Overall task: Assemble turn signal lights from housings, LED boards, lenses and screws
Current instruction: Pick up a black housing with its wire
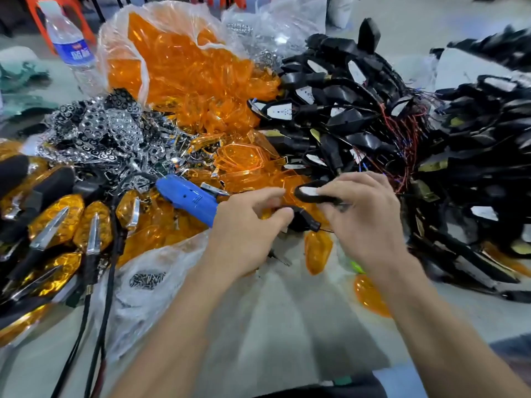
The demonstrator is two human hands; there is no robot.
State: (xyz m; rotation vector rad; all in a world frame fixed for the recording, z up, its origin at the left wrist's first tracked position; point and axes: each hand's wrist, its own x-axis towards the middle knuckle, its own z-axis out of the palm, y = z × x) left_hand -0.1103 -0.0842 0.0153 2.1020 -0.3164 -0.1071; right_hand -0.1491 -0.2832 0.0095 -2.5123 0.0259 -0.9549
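At right hand [365, 222] — black oval housing [313, 194]

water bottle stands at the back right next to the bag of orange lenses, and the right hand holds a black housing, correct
Wrong side: the head view shows the water bottle at the back left, next to the bag of orange lenses. The right hand does hold a black housing.

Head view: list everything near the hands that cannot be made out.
All in the head view.
1. Left hand: curled fingers hide what, if anything, it pinches.
2. Housing in the right hand: one end covered by that hand's fingers.
3. Blue tool: near end hidden behind the left hand.
4. Screws in the bag: too small and blurred to count.
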